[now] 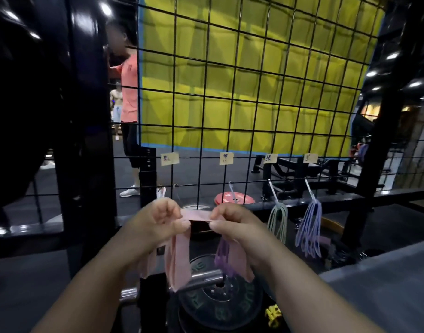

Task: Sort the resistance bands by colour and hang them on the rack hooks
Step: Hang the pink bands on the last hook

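My left hand (161,218) and my right hand (230,223) pinch a pink resistance band (197,215) stretched between them, in front of the black wire grid rack (235,116). More pink bands (176,263) hang down from my left hand. A purple band (223,257) and another pink one dangle under my right hand. Green bands (278,221) hang on a hook (273,191) at the right. Lilac bands (309,233) hang on the hook (309,189) beside them. Two hooks (232,191) further left carry nothing I can see.
Paper labels (169,159) are clipped to the grid above each hook. Black weight plates (220,296) on a chrome bar lie below my hands. A red plate (233,198) lies on the floor behind the grid. A person in a pink shirt (129,92) stands beyond the rack.
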The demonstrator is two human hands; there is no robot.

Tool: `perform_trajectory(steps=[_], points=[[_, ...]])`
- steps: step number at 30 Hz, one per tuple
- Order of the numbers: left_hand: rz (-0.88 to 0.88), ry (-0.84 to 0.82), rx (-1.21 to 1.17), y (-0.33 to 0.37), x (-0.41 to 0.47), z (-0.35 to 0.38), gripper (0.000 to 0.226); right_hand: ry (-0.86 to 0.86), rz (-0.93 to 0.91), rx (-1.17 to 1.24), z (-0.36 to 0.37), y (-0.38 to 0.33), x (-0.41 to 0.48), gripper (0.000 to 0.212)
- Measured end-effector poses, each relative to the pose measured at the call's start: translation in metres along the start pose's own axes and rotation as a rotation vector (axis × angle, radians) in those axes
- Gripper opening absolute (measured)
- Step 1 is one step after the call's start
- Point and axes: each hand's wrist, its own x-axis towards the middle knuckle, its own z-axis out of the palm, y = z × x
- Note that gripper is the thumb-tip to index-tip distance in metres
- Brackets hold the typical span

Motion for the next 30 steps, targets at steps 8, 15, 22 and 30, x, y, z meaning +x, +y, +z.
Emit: perform_trajectory(steps=[8,15,22,30], points=[[-0.048,0.308,0.129,-0.011,0.000,-0.026,0.014,0.067,-0.038,-0.085,0.041,0.001,0.041,0.005],[0.068,0.466,0.532,-0.029,0.003,-0.020,0.014,0.180,-0.015,-0.293,0.051,0.016,0.059,0.006],[-0.014,0.495,0.772,-0.035,0.006,-0.010,0.006,0.224,-0.077,-0.364,0.051,0.033,0.060,0.009],[-0.097,0.449,0.648,-0.036,0.003,-0.003,0.012,0.198,-0.086,-0.365,0.045,0.034,0.059,0.008]])
